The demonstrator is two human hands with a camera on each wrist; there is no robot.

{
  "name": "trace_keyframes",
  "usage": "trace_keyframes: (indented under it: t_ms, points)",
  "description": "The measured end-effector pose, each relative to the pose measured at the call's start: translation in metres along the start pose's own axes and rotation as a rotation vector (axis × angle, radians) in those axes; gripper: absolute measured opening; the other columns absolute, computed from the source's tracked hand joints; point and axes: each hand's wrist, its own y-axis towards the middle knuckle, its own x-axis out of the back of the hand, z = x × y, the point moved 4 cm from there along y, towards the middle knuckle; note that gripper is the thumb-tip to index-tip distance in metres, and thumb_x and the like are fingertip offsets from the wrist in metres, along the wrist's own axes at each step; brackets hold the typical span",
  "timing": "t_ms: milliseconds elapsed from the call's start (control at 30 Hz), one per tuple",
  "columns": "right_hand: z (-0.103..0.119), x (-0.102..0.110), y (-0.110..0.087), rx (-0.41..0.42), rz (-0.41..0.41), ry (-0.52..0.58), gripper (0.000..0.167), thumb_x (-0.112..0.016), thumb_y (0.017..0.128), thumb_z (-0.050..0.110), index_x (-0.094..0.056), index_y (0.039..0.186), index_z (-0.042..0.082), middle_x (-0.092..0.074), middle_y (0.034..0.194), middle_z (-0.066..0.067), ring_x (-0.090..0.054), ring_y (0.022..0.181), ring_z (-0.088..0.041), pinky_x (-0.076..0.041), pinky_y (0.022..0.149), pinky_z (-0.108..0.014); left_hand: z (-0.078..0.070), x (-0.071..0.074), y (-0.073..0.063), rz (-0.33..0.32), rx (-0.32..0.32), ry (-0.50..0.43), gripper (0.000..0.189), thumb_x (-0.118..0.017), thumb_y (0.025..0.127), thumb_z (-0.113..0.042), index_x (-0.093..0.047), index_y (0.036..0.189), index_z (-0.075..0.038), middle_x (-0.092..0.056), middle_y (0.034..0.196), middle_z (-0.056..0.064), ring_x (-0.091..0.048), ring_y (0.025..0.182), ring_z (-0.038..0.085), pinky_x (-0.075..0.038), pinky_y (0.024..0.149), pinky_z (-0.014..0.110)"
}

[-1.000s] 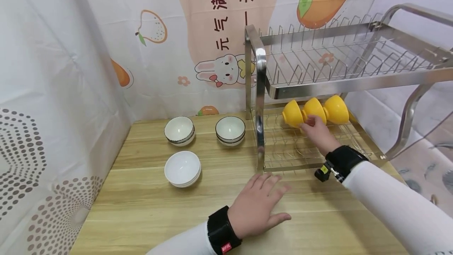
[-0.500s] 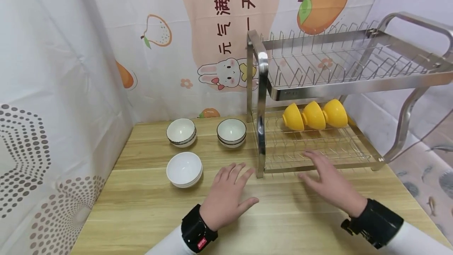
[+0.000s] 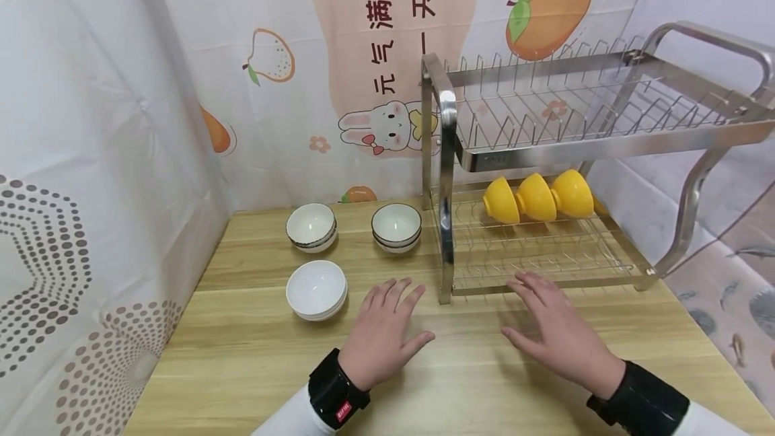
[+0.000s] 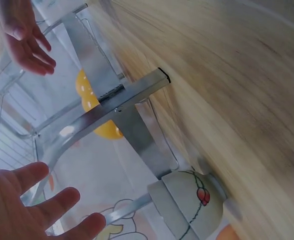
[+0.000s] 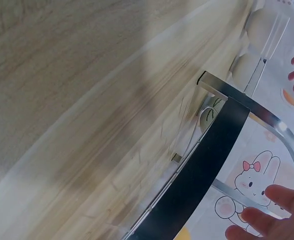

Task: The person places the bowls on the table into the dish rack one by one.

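My left hand hovers over the wooden table with spread, straight fingers, holding nothing. It is just right of a stack of plain white bowls. Over the table before the rack's front rail, my right hand has its fingers extended and grips nothing. Three yellow bowls stand on edge in a row on the lower tier of the metal dish rack. Toward the back of the table are two stacks of dark-rimmed bowls, the left stack and the right stack, the latter beside the rack's leg.
The rack's upper tier of upright wires overhangs the yellow bowls. A printed curtain hangs behind the table, and another cloth bounds the left side. The wooden tabletop extends in front of the bowls.
My right hand has left the middle yellow bowl and drawn back toward me, out of the rack. My left hand has moved left, nearer the white bowls. The yellow bowls stay in the rack.
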Motion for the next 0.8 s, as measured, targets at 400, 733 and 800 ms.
trace_keyframes:
  t_ms: [400,733,800]
  points:
    - [0.009,0.007,-0.008,0.062,-0.067,-0.013,0.071,-0.08,0.081,0.038,-0.053,0.137,0.005,-0.045,0.145,-0.017,-0.039,0.134,-0.038,-0.01,0.122,-0.041,0.023,-0.014,0.039,-0.045,0.13,0.003,0.063,-0.06,0.095,-0.047,-0.045,0.147,-0.015,-0.042,0.149,0.013,-0.042,0.134,0.033,-0.034,0.112,0.05]
    - [0.012,0.007,-0.018,0.026,-0.053,-0.031,0.066,-0.08,0.082,0.035,-0.054,0.134,0.005,-0.047,0.141,-0.017,-0.043,0.129,-0.039,-0.013,0.121,-0.044,0.043,-0.028,0.097,-0.037,0.217,0.033,0.065,-0.066,0.092,-0.038,-0.043,0.148,-0.013,-0.043,0.148,0.016,-0.041,0.135,0.036,-0.032,0.112,0.054]
    - [0.012,0.007,-0.018,0.029,-0.05,-0.031,0.066,-0.08,0.082,0.034,-0.054,0.134,0.005,-0.047,0.141,-0.017,-0.043,0.129,-0.039,-0.012,0.121,-0.043,0.049,-0.032,0.105,-0.03,0.231,0.065,0.062,-0.066,0.092,-0.035,-0.046,0.147,-0.012,-0.046,0.146,0.016,-0.043,0.134,0.035,-0.033,0.111,0.054]
